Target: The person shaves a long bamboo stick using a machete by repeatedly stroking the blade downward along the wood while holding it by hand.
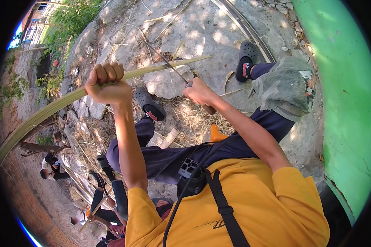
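My left hand [108, 85] is closed in a fist around a long, pale green bamboo strip [49, 108]. The strip bends down to the far left, and its thinner end points right past my fist. In my right hand [201, 93] is the handle of a long, narrow-bladed knife [165, 61], its fingers wrapped round it. The blade slants up and left, crossing the strip to the right of my left fist; whether it touches the strip I cannot tell. A grey patterned cloth [282, 88] covers my right knee.
Pale rock [218, 45] and fibre shavings [198, 113] lie around my dark clogs [146, 103]. Close to my legs are a short bamboo piece [170, 138] and an orange object [217, 133]. A green wall [346, 103] stands right; several people sit at lower left near bamboo strips [80, 183].
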Demonstrator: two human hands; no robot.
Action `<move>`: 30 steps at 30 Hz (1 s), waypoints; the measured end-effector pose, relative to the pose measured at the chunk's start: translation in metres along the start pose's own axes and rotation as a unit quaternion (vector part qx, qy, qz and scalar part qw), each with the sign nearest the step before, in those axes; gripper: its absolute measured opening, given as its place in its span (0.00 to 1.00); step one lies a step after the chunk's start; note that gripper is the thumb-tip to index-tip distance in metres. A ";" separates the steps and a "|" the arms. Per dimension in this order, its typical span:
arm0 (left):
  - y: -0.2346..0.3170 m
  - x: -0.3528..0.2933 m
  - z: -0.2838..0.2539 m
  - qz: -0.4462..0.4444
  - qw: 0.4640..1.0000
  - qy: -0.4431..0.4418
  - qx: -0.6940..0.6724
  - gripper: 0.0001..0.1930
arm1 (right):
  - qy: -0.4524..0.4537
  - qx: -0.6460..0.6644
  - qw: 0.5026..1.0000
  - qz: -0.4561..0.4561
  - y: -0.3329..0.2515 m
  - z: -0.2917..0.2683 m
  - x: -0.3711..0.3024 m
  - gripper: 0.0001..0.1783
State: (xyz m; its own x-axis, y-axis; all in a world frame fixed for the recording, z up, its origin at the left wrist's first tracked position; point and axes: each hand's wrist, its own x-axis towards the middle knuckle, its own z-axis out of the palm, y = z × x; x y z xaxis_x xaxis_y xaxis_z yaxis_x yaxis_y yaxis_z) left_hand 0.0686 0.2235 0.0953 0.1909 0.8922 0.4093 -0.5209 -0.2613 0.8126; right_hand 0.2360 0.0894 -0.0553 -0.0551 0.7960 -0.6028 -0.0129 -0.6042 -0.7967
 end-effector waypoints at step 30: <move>-0.019 0.008 -0.023 -0.025 0.988 0.142 -0.058 0.19 | 0.148 0.016 0.988 -0.044 0.042 0.009 0.046 0.12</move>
State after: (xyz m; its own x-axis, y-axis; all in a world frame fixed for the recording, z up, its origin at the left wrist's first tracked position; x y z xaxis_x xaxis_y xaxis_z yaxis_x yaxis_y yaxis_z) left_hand 0.0614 0.2441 0.0736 -0.0143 0.9747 0.2230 -0.6120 -0.1850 0.7689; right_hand 0.2236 0.1002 -0.1164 0.2426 0.8177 -0.5219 -0.0371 -0.5298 -0.8473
